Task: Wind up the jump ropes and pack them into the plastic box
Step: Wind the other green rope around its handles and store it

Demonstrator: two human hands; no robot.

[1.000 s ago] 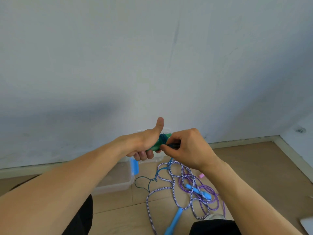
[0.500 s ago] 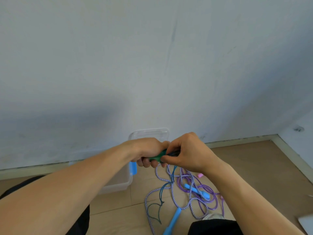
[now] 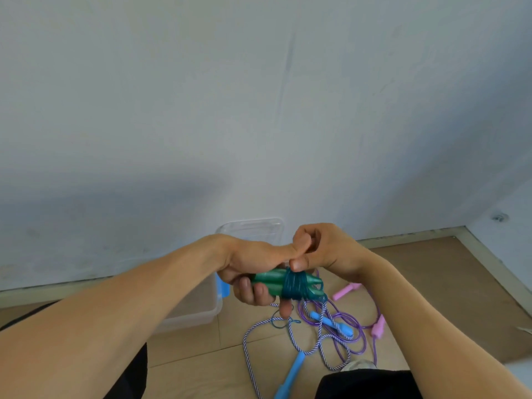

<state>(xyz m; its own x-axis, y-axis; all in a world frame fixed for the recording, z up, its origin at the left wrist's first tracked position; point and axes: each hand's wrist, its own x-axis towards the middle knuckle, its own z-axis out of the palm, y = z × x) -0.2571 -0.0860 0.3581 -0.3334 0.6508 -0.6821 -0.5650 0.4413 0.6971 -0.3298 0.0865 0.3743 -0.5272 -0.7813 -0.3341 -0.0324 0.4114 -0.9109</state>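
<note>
My left hand (image 3: pixel 253 269) grips the two green handles of a jump rope (image 3: pixel 276 282), with dark teal cord wound around them. My right hand (image 3: pixel 322 249) touches the top of the winding, its fingers curled and pinching the cord's end. On the floor below lie a white-and-blue striped rope with blue handles (image 3: pixel 331 325) and a purple rope with pink handles (image 3: pixel 347 290), both loose and tangled together. The clear plastic box (image 3: pixel 198 312) stands open at the left behind my left forearm.
The box's clear lid (image 3: pixel 253 230) leans against the pale wall behind my hands. A skirting board runs along the wall to a corner at the right. My dark-clothed knees sit at the bottom edge on the wooden floor.
The green handles have come into plain view with most cord wound on. The loose teal loop on the floor has shrunk. My right hand rose above the winding.
</note>
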